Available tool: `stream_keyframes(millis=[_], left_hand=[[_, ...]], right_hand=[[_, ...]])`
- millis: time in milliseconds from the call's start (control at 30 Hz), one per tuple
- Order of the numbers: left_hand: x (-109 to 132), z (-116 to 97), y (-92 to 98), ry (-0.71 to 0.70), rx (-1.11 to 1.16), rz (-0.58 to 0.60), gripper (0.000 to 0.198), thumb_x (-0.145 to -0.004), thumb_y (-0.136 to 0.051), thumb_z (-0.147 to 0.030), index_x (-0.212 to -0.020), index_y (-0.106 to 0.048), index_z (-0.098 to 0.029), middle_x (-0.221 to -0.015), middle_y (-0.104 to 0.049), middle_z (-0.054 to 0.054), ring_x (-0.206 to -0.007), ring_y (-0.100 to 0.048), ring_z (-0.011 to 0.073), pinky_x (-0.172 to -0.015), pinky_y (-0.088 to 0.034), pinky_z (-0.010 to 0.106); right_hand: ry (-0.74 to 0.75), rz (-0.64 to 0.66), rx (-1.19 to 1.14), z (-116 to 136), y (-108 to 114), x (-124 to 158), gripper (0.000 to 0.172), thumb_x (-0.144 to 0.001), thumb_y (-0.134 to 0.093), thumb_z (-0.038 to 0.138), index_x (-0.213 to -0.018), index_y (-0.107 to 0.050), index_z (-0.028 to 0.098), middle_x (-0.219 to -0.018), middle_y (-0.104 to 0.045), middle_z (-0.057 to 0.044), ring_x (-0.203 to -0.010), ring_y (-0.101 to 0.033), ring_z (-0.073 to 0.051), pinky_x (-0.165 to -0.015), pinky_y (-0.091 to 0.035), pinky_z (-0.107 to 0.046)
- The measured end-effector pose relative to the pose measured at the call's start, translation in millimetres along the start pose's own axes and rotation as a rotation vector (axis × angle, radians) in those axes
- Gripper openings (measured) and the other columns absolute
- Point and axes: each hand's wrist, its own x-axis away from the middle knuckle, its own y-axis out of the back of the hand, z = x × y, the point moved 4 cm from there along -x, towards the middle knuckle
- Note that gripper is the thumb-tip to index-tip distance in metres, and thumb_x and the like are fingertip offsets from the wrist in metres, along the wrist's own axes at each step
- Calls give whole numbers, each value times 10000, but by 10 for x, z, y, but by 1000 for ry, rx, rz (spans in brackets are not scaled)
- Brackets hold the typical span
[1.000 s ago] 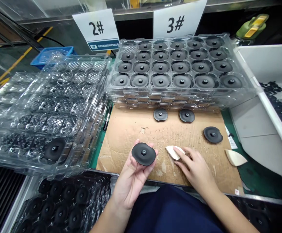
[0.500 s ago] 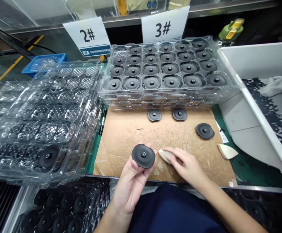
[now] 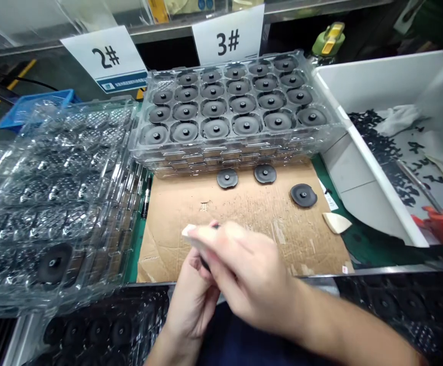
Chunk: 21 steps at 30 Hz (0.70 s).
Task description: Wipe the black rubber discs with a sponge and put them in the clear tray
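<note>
My left hand is closed around a black oval disc, mostly hidden behind the other hand. Blurred by motion, my right hand grips a pale wedge-shaped pad and holds it over the disc. Whether pad and disc touch, I cannot tell. Beyond my hands, three more black discs lie on the cardboard sheet: a left one, a middle one and a right one. A second pale wedge rests at the sheet's right edge.
Behind the cardboard stands a stack of clear trays, the top one holding many discs. Another clear tray stack is on the left, with one disc near its front. At right, a white bin contains small black pieces and a red-handled tool.
My right hand has come up and left from the cardboard with the pale pad, now in front of the disc. The left hand has shifted slightly left. The view has swung right.
</note>
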Motion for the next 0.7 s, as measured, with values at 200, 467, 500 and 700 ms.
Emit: stream_keyframes(millis=[200,467,500,700], left_hand=[[24,-77,-23,-12,-62,-74,443,-675,-702,-203,-1098,-587,-269,-1100,-642,44,-1011,-593,217,-827,-501,273],[37,-121,-65,41,-24,61,432,-651,-708,-137,-1046,-622,-289,-1082,-660,2,-950,-625,202,-833,-501,270],[33,-117,-68,44,-8,70,427,-658,-698,-114,-1043,-626,-283,-1074,-665,-2,-958,-622,186,-827,-496,238],[56,-33,-151,138,70,64,426,-691,-686,-159,-1099,-607,-252,-1079,-662,24,-1005,-597,179,-878,-471,253]], right_hand=[[-95,142,-80,13,-32,2,273,-864,-431,112,-1092,-568,177,-945,-621,-22,-843,-568,-105,-784,-460,-208],[-137,245,-69,28,125,124,290,-854,-455,97,-1099,-557,215,-890,-618,3,-775,-571,-85,-692,-451,-174],[-185,231,11,-8,162,155,288,-850,-457,96,-1087,-564,218,-818,-605,5,-709,-557,-88,-632,-440,-185],[269,55,219,-23,268,-6,267,-890,-406,175,-1067,-601,219,-703,-587,-7,-628,-464,-129,-605,-351,-283]])
